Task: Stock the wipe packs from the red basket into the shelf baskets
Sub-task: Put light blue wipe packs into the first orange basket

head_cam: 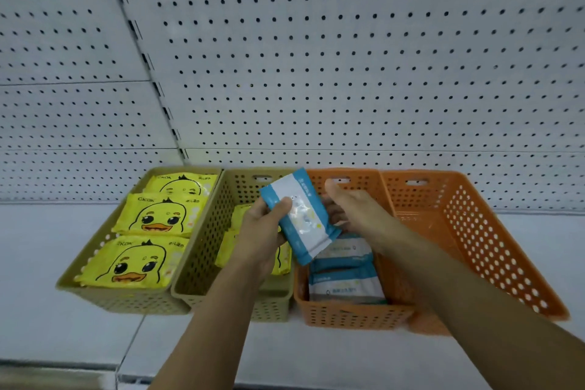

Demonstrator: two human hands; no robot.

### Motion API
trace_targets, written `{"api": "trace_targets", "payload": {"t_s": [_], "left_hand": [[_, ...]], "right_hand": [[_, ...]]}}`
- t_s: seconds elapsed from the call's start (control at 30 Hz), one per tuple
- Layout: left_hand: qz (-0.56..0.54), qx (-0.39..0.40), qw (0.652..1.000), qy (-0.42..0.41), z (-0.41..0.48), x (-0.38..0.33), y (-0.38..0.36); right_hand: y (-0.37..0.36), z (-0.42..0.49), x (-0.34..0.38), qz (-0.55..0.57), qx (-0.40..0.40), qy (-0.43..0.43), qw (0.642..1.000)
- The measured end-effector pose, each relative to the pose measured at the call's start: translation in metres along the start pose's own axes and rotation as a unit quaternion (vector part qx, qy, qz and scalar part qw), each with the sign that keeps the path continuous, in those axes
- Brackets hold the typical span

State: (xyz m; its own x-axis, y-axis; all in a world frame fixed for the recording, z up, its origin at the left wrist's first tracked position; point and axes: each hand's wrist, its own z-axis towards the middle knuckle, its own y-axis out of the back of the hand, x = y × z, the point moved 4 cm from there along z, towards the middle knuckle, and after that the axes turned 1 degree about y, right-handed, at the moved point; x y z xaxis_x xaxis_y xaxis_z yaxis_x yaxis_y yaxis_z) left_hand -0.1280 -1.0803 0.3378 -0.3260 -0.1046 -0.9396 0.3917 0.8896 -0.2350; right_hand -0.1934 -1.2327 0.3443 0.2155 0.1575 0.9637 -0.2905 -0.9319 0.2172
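A blue and white wipe pack (pixel 300 215) is held tilted above the baskets, between both hands. My left hand (pixel 262 231) grips its left edge with the thumb on top. My right hand (pixel 351 209) sits behind its right side, fingers hidden by the pack, thumb raised. Under it stands an orange basket (pixel 354 313) holding a few blue and white packs (pixel 345 282). Two olive baskets stand to the left: the far left one (pixel 126 298) holds three yellow duck packs (pixel 152 215), the middle one (pixel 221 298) holds yellow packs partly hidden by my left arm. The red basket is out of sight.
A second orange basket (pixel 493 250) stands at the right with nothing visible inside. All baskets sit on a white shelf (pixel 47 263) against a white pegboard wall (pixel 316 73). The shelf's front edge (pixel 95 367) runs along the bottom left.
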Motion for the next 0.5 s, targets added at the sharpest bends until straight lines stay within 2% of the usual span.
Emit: {"api": "trace_targets", "payload": {"t_s": [0.07, 0.13, 0.17, 0.23, 0.3, 0.37, 0.5], "left_hand": [[0.009, 0.016, 1.000, -0.025, 0.003, -0.001, -0.010], [0.082, 0.016, 0.994, -0.064, 0.006, -0.003, -0.016], [0.154, 0.009, 0.984, -0.094, 0.008, -0.004, -0.016], [0.328, -0.001, 0.933, -0.144, 0.012, -0.002, -0.014], [0.437, 0.035, 0.886, -0.150, 0.010, 0.006, -0.012], [0.468, 0.081, 0.867, -0.151, 0.007, 0.015, -0.012], [0.452, 0.100, 0.870, -0.172, 0.005, 0.022, -0.011]], "right_hand": [[-0.002, 0.002, 0.010, -0.004, 0.032, 0.029, 0.999], [0.005, 0.009, 0.012, -0.046, 0.002, 0.056, 0.997], [0.014, 0.014, 0.012, -0.076, -0.035, 0.061, 0.995], [0.036, 0.024, 0.010, -0.202, -0.130, 0.063, 0.969], [0.052, 0.034, 0.006, -0.372, -0.166, 0.045, 0.912], [0.053, 0.046, -0.003, -0.479, -0.127, 0.016, 0.868], [0.034, 0.073, -0.024, -0.533, -0.025, -0.019, 0.845]]}}
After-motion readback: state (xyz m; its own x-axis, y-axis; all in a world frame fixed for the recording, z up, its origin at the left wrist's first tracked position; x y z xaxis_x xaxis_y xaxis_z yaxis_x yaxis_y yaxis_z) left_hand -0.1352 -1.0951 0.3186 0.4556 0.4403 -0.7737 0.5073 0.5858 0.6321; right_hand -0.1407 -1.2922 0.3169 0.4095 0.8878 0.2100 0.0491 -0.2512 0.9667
